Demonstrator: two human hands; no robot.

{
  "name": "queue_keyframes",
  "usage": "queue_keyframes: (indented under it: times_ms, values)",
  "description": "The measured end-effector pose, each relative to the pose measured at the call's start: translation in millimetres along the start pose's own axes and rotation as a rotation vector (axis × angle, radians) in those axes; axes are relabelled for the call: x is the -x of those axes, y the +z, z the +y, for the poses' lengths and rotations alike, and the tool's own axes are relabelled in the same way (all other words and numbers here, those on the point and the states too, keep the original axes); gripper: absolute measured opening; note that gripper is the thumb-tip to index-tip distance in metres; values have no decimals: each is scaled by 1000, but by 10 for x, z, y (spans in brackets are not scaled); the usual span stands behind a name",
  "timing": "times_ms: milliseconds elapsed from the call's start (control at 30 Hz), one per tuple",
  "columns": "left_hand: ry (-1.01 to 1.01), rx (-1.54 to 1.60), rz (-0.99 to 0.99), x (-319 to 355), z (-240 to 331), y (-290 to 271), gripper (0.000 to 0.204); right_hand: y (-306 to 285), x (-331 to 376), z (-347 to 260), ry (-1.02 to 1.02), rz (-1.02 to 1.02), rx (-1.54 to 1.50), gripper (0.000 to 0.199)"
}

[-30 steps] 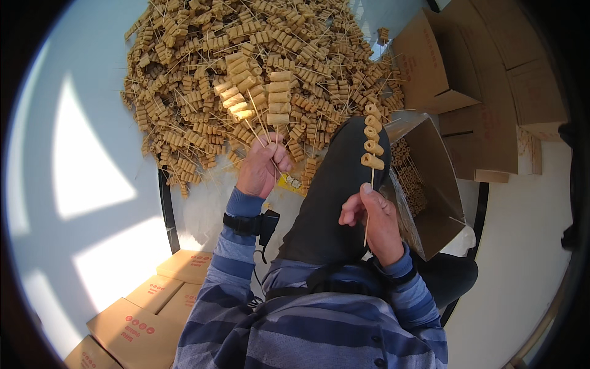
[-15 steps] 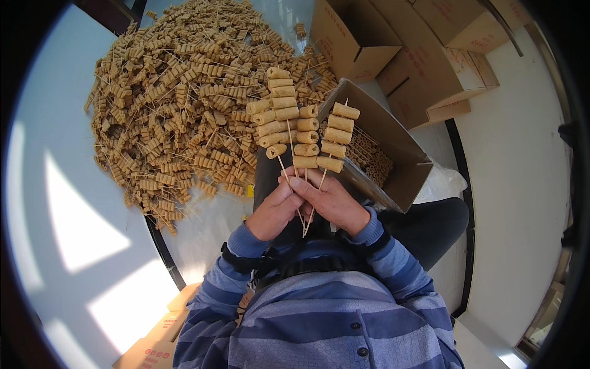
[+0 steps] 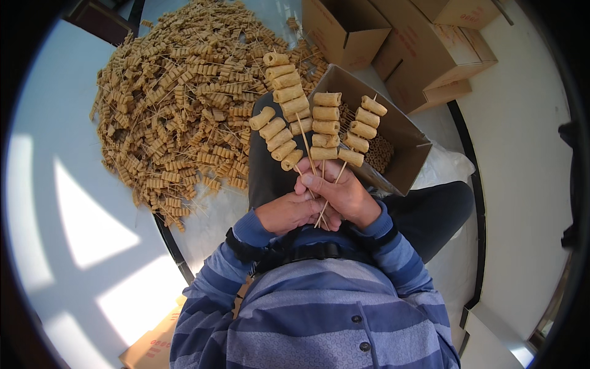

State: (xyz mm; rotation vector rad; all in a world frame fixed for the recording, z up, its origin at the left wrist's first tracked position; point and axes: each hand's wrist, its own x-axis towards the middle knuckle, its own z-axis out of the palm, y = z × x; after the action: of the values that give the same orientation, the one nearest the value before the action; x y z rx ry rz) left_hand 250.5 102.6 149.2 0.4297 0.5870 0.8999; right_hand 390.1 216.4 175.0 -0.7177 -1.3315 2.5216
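Several skewers [image 3: 326,126] of tan, hollow rolls fan out upward in front of me, their pale wooden sticks crossing between my hands. My right hand [image 3: 347,194] is closed on the sticks, its thumb pressed across them. Against it lies my left hand [image 3: 292,210], closed around the lower sticks; some of its fingertips are hidden. The stick ends poke out below the hands. Behind the right-hand skewers stands an open cardboard box [image 3: 409,157] with similar rolled skewers packed inside, partly hidden by those I hold.
A large heap of similar skewers [image 3: 178,104] covers the floor at the far left. More cardboard boxes [image 3: 424,58] stand at the back right. Clear plastic sheeting [image 3: 452,166] lies beside the open box. Another box [image 3: 150,341] is at the lower left.
The skewers in my hands have spread farther apart, and the leftmost one now leans out to the left. Both hands have shifted slightly to the right in the picture.
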Motion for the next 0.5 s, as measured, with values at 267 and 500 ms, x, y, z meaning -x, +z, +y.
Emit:
queue_keyframes:
  times_ms: [267, 500]
  values:
    - [363, -181, 425, 101, 527, 16, 58, -161, 102, -21, -151, 126, 64, 30]
    - [729, -91, 563, -83, 648, 32, 48, -219, 282, -19, -16, 182, 135, 34]
